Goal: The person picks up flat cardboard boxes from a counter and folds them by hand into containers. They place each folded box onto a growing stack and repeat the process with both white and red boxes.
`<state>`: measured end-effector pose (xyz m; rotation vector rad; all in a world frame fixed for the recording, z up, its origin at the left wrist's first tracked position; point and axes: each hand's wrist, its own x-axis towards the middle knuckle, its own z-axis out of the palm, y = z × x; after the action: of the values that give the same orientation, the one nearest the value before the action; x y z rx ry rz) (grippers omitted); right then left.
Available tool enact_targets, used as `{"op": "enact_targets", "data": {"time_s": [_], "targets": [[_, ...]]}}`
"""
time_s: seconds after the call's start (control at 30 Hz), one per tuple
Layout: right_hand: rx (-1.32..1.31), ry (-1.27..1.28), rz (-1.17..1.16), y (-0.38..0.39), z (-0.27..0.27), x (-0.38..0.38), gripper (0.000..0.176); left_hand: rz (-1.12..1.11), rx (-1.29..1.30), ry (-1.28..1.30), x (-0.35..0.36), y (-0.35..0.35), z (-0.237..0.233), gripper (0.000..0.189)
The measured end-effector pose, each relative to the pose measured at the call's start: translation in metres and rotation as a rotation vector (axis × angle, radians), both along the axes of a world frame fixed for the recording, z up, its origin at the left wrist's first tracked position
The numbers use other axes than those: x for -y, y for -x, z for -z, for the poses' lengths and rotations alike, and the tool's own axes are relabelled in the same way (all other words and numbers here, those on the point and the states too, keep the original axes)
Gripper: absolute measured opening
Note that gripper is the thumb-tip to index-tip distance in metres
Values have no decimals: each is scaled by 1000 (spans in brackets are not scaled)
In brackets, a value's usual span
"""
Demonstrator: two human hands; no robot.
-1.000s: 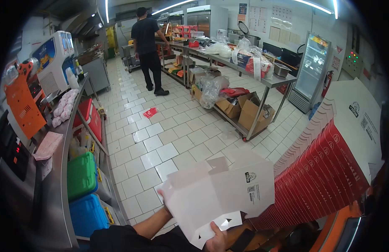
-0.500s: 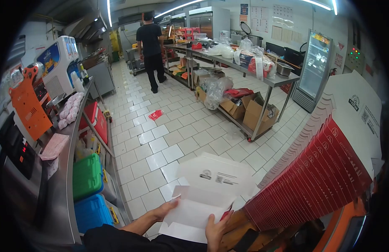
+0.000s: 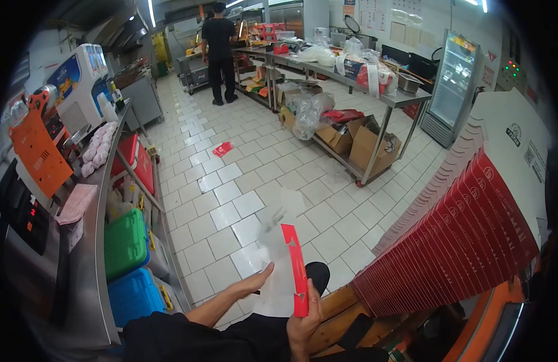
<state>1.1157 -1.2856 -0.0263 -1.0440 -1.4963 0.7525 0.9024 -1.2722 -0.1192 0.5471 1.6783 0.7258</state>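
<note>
A folding cardboard food box is between my hands above my lap, turned so that a red side panel with slots faces me. Its white part is smeared by motion. My right hand grips the near end of the red panel, with the thumb up along it. My left hand holds the white side at the left, its fingers partly hidden behind the cardboard. Close by on the right leans a tall stack of red and white folded boxes.
A steel counter runs along the left, with green and blue bins below. Ahead stands a steel table with bags and cartons. A person in dark clothes stands far back. A red wrapper lies on the tiles.
The box has turned from showing its open white inside to showing its red side panel. My right hand has shifted to grip that panel. The person at the back has moved slightly farther away.
</note>
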Motion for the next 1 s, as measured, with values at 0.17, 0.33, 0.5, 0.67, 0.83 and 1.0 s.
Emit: {"op": "enact_targets", "data": {"time_s": [0.17,0.33,0.5,0.67,0.83,1.0], "targets": [[63,-2,191,-7,-7,0,37,354,-929,-119,16,-8,-90,86],[92,53,-321,1,5,-1,35,-139,356,-680,3,-27,-103,73],[-572,262,-405,7,-10,2,30,-526,567,-753,10,-53,-104,68],[82,-154,-364,2,-22,2,43,-477,871,-791,16,-63,-104,42],[123,-86,-228,17,-17,10,41,-322,833,-697,24,-65,-111,32],[5,-60,-204,18,-11,12,36,-329,705,-733,23,-57,-92,42]]}}
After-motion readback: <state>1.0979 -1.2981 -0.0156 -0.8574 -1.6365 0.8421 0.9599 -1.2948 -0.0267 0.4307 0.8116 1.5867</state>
